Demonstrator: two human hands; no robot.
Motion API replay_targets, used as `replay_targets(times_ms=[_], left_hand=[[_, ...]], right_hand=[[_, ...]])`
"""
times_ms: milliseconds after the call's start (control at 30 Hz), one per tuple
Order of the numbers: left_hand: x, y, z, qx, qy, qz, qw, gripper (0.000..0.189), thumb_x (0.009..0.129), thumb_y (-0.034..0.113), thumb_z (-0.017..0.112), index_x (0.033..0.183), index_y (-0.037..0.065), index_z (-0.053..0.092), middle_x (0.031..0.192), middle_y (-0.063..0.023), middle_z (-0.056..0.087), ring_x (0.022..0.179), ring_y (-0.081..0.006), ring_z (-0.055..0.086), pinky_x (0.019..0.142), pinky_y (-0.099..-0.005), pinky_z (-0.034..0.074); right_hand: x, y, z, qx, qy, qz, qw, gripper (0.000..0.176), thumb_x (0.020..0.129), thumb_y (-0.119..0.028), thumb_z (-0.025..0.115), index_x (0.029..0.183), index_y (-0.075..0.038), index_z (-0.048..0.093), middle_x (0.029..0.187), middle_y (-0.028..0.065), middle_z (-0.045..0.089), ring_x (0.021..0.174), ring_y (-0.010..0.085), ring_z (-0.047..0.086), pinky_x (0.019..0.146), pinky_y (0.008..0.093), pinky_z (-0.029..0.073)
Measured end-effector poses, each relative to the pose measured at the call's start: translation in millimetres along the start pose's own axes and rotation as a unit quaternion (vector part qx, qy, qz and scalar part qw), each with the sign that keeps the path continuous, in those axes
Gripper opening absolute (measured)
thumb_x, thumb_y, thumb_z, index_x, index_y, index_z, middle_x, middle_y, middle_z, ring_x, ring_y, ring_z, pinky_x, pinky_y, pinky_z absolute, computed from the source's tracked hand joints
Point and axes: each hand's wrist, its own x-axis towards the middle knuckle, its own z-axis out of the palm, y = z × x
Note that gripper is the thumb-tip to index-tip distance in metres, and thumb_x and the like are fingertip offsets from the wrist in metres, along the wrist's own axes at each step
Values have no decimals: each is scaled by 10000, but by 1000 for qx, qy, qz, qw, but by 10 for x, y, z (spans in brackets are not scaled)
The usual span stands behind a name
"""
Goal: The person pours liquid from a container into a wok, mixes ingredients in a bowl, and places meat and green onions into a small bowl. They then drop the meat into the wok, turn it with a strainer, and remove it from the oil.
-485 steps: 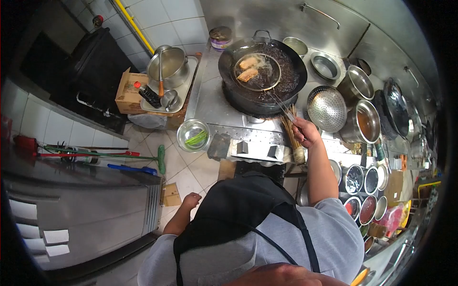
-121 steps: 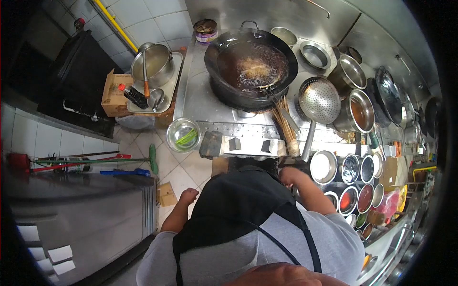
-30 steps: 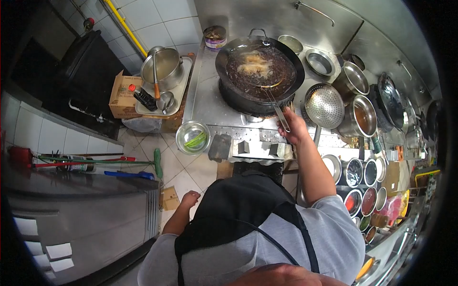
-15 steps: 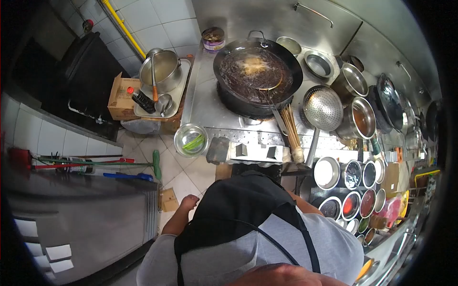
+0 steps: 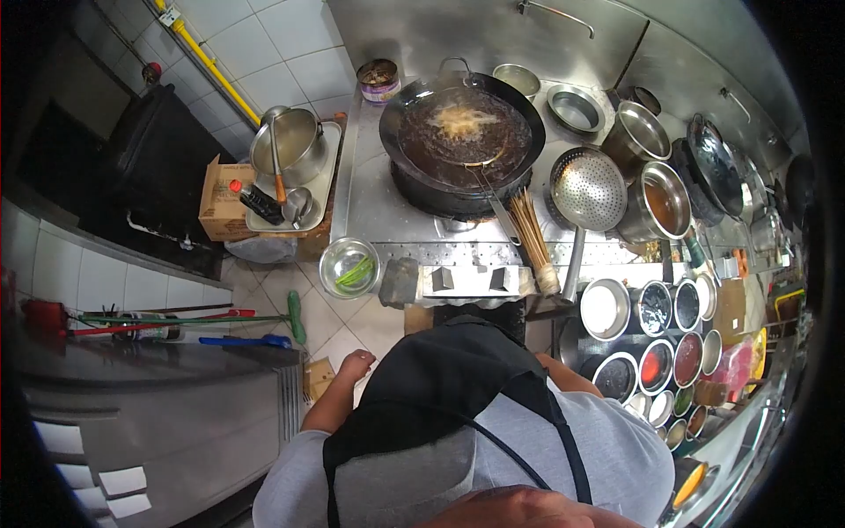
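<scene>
My left hand (image 5: 356,363) hangs low beside the black apron (image 5: 449,370), its fingers curled in, and I see nothing in it. My right forearm (image 5: 569,374) shows at the apron's other side, with the hand hidden behind the cloth. In front of me a large black wok (image 5: 409,176) holds dark bubbling oil, with pale golden food (image 5: 462,121) frying near its middle. A wire skimmer (image 5: 500,216) rests in the wok, its handle leaning over the near rim. Neither hand touches the wok or the skimmer.
A bamboo brush (image 5: 532,242) and a perforated ladle (image 5: 588,189) lie right of the wok. A glass bowl with green stalks (image 5: 355,271) stands front left. Several seasoning pots (image 5: 606,310) fill the right side. A steel pot (image 5: 304,158) stands on a left tray.
My view has shifted slightly, so the stove sits a little farther left in it. The food patch in the oil has changed shape. My left hand stays low by the apron.
</scene>
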Motion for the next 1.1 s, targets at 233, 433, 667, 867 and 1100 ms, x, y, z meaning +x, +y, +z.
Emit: replay_targets(times_ms=[233,433,667,867,1100], left_hand=[[-207,-239,-71,36,-11,-44,998,316,744,263,631,944,21,593,738,-75,621,592,-152,585,509,-292,466],[-274,-542,-117,36,1,-19,999,334,750,280,626,946,10,599,747,-101,634,605,-166,599,514,-293,469],[-399,-557,-40,-10,7,-26,1000,321,761,281,624,932,9,610,741,-103,640,627,-177,611,562,-299,481],[-342,-747,45,-10,8,-43,999,276,752,242,613,926,27,616,744,-93,641,637,-179,608,592,-289,487],[-392,-516,66,1,1,-59,998,241,760,240,608,917,58,615,702,-71,627,548,-155,559,506,-294,458]], right_hand=[[-451,-921,-1240,11,-54,121,991,247,803,-218,508,770,-41,678,722,89,672,659,205,667,665,360,519],[-213,-743,-1185,57,-8,168,984,226,768,-210,527,744,-50,684,732,104,671,707,221,664,660,350,519],[-51,-818,-1087,121,-32,197,972,226,762,-213,514,692,-80,683,656,75,658,671,200,659,661,341,512],[33,-733,-1007,63,-5,144,988,248,787,-202,478,755,-59,679,648,81,655,587,203,646,620,339,515],[33,-484,-869,-17,-38,69,997,271,821,-223,468,772,-59,678,665,77,661,634,202,658,596,330,528]])
